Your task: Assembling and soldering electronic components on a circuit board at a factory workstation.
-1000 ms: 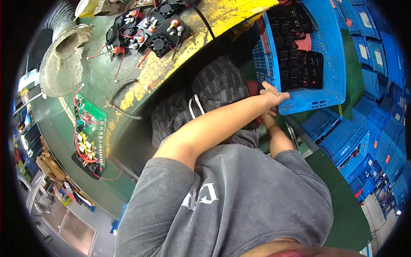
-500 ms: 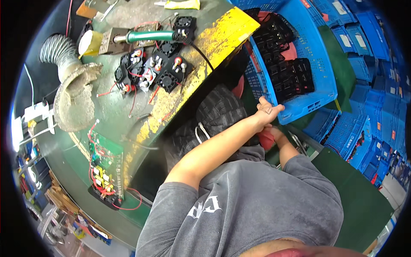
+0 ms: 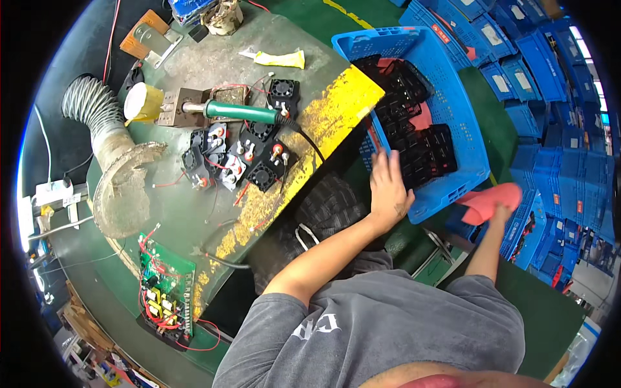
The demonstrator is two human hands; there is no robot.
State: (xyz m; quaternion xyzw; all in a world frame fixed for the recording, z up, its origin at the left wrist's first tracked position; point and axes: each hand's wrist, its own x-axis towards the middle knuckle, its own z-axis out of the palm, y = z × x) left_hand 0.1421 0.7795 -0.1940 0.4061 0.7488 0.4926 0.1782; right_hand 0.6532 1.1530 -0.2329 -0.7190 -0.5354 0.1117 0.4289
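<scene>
My left hand [image 3: 391, 195] lies at the near left rim of a blue plastic crate [image 3: 447, 198], its fingers stretched out over the edge. Inside the crate sit several black plastic parts [image 3: 427, 154], with a pink piece [image 3: 421, 118] showing between them. Out to the right, my right hand [image 3: 501, 212] grips a limp pink sheet [image 3: 484, 202] by its edge, beyond the crate's near right corner. Its fingertips are partly hidden by the sheet.
On the green bench to the left lie a green-handled soldering iron [image 3: 240, 111], several small black fans [image 3: 262, 176], a yellow tub [image 3: 143, 103], a ducted hose [image 3: 97, 113] and a wired circuit board [image 3: 167, 275]. Stacked blue crates [image 3: 576, 178] stand at the right.
My right hand has swung outward to the right with the pink sheet, away from my lap. My left hand has shifted along the crate's rim, and the view has tilted.
</scene>
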